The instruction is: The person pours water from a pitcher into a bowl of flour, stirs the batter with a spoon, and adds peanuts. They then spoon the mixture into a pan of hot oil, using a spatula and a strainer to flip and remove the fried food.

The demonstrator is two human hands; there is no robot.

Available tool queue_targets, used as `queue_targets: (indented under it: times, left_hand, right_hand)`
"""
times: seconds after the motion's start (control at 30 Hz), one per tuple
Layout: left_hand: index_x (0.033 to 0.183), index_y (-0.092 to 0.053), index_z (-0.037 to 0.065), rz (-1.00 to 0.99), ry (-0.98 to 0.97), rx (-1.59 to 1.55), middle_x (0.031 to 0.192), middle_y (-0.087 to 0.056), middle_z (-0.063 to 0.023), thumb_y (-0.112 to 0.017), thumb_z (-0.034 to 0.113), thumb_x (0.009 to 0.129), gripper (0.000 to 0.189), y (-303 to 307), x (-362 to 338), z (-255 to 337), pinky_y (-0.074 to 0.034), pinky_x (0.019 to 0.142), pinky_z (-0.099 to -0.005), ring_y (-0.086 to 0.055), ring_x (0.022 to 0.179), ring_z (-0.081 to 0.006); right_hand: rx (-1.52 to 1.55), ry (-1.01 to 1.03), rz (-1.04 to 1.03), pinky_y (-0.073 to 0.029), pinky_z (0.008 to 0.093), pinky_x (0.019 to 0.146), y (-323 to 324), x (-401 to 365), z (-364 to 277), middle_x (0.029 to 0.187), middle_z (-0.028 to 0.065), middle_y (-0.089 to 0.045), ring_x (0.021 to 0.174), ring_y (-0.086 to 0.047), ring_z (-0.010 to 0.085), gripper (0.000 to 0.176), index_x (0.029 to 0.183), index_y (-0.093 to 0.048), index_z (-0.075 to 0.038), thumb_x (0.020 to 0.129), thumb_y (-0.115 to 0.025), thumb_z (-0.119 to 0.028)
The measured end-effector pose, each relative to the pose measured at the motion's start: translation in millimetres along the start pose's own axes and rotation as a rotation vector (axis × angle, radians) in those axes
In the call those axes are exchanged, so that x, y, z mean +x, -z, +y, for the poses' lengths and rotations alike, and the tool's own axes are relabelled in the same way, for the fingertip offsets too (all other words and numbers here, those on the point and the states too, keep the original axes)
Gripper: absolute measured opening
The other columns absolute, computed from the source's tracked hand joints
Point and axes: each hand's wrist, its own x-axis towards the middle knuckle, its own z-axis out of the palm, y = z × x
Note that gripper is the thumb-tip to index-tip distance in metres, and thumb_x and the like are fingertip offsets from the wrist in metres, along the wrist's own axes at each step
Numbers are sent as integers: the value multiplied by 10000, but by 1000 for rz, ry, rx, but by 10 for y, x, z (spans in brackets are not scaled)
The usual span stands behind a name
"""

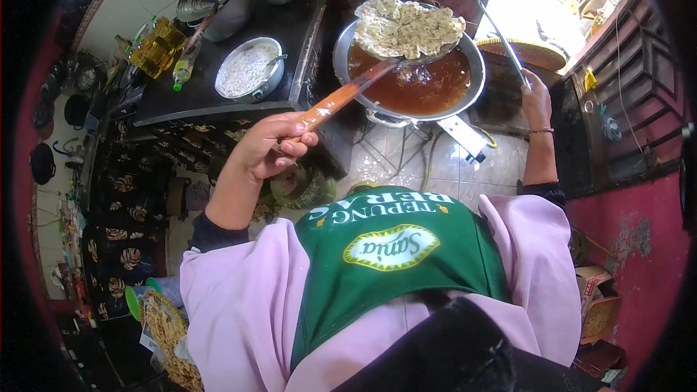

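My left hand (274, 144) is closed round the wooden handle (337, 96) of a skimmer. Its head, mostly hidden, carries pale, lumpy fried food (406, 27) above a wide metal wok (473, 87) of brown oil (421, 87). On the other side, my right hand (536, 100) grips a long metal spatula (501, 35) by its handle end. The spatula's flat blade points up and away, to the right of the wok and apart from the food.
The wok rests on a gas burner stand (462, 136) with a hose. On the dark counter (196, 98) at left are a pot of white batter (250, 71), oil bottles (156, 47) and metal pots (231, 18). A woven tray (534, 51) lies beyond my right hand.
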Motion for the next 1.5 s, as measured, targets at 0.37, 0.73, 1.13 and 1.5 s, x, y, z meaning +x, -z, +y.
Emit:
queue_targets:
  times: [0.37,0.73,1.13,1.5]
  left_hand:
    - [1221,-325,-20,-6,35,-75,784,-419,-22,-412,45,857,380,-176,-161,305,-340,355,-106,-378,505,36]
    - [1206,-279,-22,82,67,-143,795,-385,-33,-406,54,867,370,-310,-125,437,-353,311,-118,-395,500,29]
    - [1191,-296,-36,32,40,-163,797,-400,-31,-405,61,883,341,-414,-104,419,-347,332,-118,-401,515,33]
    - [1276,-204,-56,87,24,-243,816,-365,-63,-361,54,898,423,-540,25,379,-380,319,-150,-421,507,-3]
  right_hand:
    - [489,-113,-184,-415,270,477,-131,-60,153,706,43,-540,550,-502,109,404,1185,-549,-89,788,-534,-16]
    - [631,-193,-301,-363,220,394,-258,-191,69,676,8,-479,509,-448,72,431,1213,-518,-96,797,-473,6]
    - [-106,-59,-150,-475,382,779,-652,-458,336,1023,129,-608,943,-595,296,401,1106,-610,-221,757,-483,-69]
    - [-210,207,-252,-484,376,768,-1089,-520,426,967,107,-612,893,-595,281,379,1100,-612,-211,777,-501,-48]
